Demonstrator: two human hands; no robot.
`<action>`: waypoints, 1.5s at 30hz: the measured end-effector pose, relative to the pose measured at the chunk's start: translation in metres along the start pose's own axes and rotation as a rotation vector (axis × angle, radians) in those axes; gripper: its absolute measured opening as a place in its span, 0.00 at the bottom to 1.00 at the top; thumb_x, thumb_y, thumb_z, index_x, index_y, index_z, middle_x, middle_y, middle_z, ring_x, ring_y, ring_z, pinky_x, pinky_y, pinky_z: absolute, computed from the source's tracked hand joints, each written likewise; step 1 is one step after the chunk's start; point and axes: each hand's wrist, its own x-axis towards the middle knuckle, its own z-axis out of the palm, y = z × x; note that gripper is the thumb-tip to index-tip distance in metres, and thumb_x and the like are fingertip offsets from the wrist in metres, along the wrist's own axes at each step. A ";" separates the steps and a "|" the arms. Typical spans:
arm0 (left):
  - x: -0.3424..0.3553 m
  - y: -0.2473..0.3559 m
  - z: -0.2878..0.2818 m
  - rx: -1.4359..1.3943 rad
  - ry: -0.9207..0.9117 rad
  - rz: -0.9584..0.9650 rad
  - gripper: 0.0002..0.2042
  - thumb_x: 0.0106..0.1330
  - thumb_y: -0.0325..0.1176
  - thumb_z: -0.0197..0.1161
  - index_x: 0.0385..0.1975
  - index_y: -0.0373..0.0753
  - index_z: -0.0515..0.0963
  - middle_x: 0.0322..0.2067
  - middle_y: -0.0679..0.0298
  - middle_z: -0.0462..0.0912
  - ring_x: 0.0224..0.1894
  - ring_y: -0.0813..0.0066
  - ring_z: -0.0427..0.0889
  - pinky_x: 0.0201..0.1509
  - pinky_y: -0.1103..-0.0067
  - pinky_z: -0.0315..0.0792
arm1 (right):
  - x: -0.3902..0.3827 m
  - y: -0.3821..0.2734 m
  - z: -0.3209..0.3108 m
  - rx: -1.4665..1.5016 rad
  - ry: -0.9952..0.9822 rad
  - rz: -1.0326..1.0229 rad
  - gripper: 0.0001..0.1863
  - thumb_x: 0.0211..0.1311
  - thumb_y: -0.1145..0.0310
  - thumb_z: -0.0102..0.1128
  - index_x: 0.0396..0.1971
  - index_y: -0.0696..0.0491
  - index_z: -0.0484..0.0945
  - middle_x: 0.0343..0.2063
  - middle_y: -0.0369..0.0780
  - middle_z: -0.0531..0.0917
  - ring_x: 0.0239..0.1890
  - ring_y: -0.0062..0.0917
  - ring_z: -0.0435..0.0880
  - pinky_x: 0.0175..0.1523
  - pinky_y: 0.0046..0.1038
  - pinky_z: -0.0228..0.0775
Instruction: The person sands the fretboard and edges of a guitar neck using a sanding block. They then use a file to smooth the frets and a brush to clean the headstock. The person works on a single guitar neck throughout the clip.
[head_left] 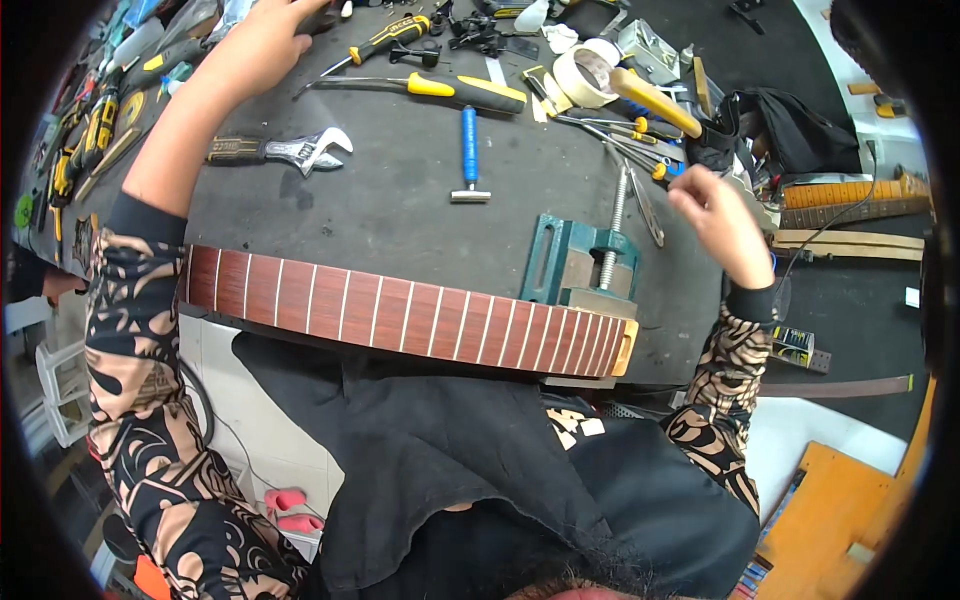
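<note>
Two hands work at opposite ends of a dark workbench (400,200). The right hand (722,218), near the bench's right edge, has its fingers curled tight around the small blue-and-yellow handle (668,171) of a thin tool, just right of the screw of a green vise (580,262). The left hand (262,40) reaches far to the back left corner and lies over a dark object among the clutter there; whether its fingers grip it cannot be told, since the hand hides them. A guitar neck (400,312) with a reddish fretboard and pale frets lies along the near edge of the bench, from the left forearm across to the vise, its right end just in front of the vise. Between the neck and the tools at the back, the middle of the bench is bare, broken only by an adjustable wrench (285,150) on the left and a small hammer (468,155) with a blue handle. A roll of tape (585,75), screwdrivers and pliers crowd the back edge.
</note>
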 end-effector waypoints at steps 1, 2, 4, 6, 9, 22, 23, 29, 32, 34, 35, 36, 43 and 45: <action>-0.006 0.008 -0.002 0.005 0.046 0.027 0.31 0.78 0.28 0.71 0.81 0.45 0.75 0.73 0.52 0.80 0.75 0.50 0.79 0.80 0.62 0.73 | -0.007 0.007 0.010 0.018 -0.035 0.022 0.11 0.79 0.66 0.72 0.49 0.59 0.86 0.39 0.46 0.90 0.42 0.31 0.90 0.52 0.35 0.82; -0.022 0.021 -0.008 0.013 0.097 0.049 0.31 0.78 0.28 0.70 0.81 0.46 0.75 0.73 0.53 0.79 0.75 0.49 0.78 0.80 0.61 0.73 | -0.012 0.019 0.024 0.016 0.019 0.037 0.12 0.78 0.65 0.73 0.49 0.59 0.86 0.40 0.46 0.90 0.43 0.33 0.91 0.53 0.36 0.82; -0.060 0.036 -0.022 -0.022 0.207 0.136 0.31 0.78 0.29 0.70 0.81 0.47 0.75 0.73 0.54 0.79 0.76 0.47 0.76 0.82 0.60 0.71 | -0.018 0.020 0.037 -0.010 0.116 0.078 0.14 0.78 0.62 0.74 0.49 0.57 0.86 0.43 0.45 0.90 0.44 0.36 0.92 0.54 0.36 0.83; -0.105 0.073 -0.049 -0.108 0.236 0.060 0.28 0.78 0.29 0.70 0.78 0.44 0.78 0.72 0.53 0.80 0.76 0.48 0.77 0.82 0.62 0.69 | -0.021 0.020 0.044 -0.027 0.090 0.095 0.14 0.77 0.62 0.75 0.50 0.57 0.86 0.43 0.45 0.90 0.44 0.36 0.92 0.53 0.37 0.83; -0.187 0.109 -0.075 -0.169 0.324 -0.087 0.23 0.77 0.27 0.70 0.72 0.40 0.83 0.70 0.52 0.83 0.75 0.50 0.79 0.82 0.63 0.69 | -0.017 0.016 0.053 -0.085 0.119 0.012 0.15 0.76 0.62 0.76 0.50 0.56 0.86 0.41 0.44 0.88 0.43 0.37 0.90 0.52 0.38 0.82; -0.502 0.166 0.093 -0.420 0.453 -1.025 0.32 0.84 0.32 0.64 0.85 0.36 0.66 0.80 0.46 0.70 0.79 0.53 0.73 0.84 0.60 0.68 | -0.022 0.021 0.059 -0.107 0.205 -0.099 0.14 0.76 0.63 0.75 0.50 0.56 0.86 0.43 0.45 0.89 0.47 0.42 0.92 0.54 0.42 0.82; -0.514 0.185 0.124 -0.450 0.360 -1.085 0.34 0.84 0.35 0.66 0.87 0.37 0.65 0.84 0.45 0.67 0.86 0.47 0.65 0.89 0.57 0.62 | -0.019 0.014 0.057 -0.067 0.219 -0.113 0.11 0.76 0.66 0.74 0.49 0.56 0.86 0.41 0.45 0.88 0.47 0.43 0.92 0.55 0.42 0.83; -0.501 0.220 0.147 -0.476 0.189 -1.050 0.30 0.83 0.36 0.68 0.82 0.36 0.72 0.82 0.44 0.69 0.84 0.41 0.68 0.88 0.57 0.64 | 0.041 -0.080 0.057 -0.087 0.429 -0.693 0.12 0.74 0.75 0.70 0.54 0.56 0.83 0.51 0.47 0.86 0.58 0.49 0.86 0.63 0.43 0.78; -0.467 0.195 0.122 -0.670 0.443 -1.009 0.19 0.82 0.22 0.66 0.70 0.32 0.80 0.67 0.50 0.81 0.64 0.57 0.89 0.69 0.66 0.82 | 0.097 -0.115 0.081 -0.185 0.370 -0.831 0.18 0.75 0.69 0.72 0.61 0.54 0.83 0.53 0.47 0.86 0.59 0.49 0.86 0.65 0.45 0.78; -0.439 0.192 0.085 -0.741 0.497 -0.901 0.18 0.83 0.22 0.65 0.69 0.31 0.81 0.66 0.52 0.81 0.60 0.63 0.90 0.65 0.70 0.82 | 0.120 -0.116 0.100 -0.251 0.302 -0.846 0.20 0.76 0.65 0.72 0.63 0.54 0.82 0.53 0.47 0.87 0.59 0.48 0.86 0.65 0.46 0.78; -0.426 0.194 0.067 -0.777 0.531 -0.849 0.17 0.84 0.22 0.64 0.69 0.31 0.82 0.65 0.53 0.81 0.57 0.66 0.91 0.64 0.72 0.82 | 0.128 -0.119 0.106 -0.280 0.260 -0.849 0.21 0.77 0.63 0.72 0.63 0.55 0.82 0.53 0.48 0.86 0.59 0.47 0.86 0.64 0.46 0.78; -0.405 0.200 0.045 -0.713 0.585 -0.782 0.15 0.83 0.19 0.64 0.65 0.30 0.84 0.61 0.53 0.84 0.51 0.69 0.92 0.60 0.72 0.83 | 0.133 -0.119 0.111 -0.306 0.218 -0.848 0.21 0.77 0.62 0.72 0.63 0.55 0.82 0.53 0.48 0.86 0.59 0.47 0.86 0.64 0.46 0.78; -0.329 0.213 -0.024 -0.778 0.686 -0.355 0.11 0.80 0.13 0.63 0.54 0.29 0.87 0.51 0.51 0.88 0.44 0.68 0.91 0.51 0.76 0.85 | 0.083 -0.117 0.075 -0.212 0.232 -0.754 0.18 0.85 0.63 0.66 0.61 0.60 0.79 0.50 0.51 0.85 0.57 0.50 0.85 0.63 0.46 0.77; -0.308 0.218 -0.040 -0.936 0.605 -0.241 0.10 0.80 0.14 0.61 0.51 0.28 0.88 0.46 0.53 0.90 0.42 0.69 0.90 0.51 0.74 0.85 | 0.042 -0.114 0.063 0.032 0.209 -0.654 0.17 0.89 0.63 0.62 0.62 0.61 0.78 0.51 0.53 0.83 0.55 0.49 0.84 0.64 0.42 0.76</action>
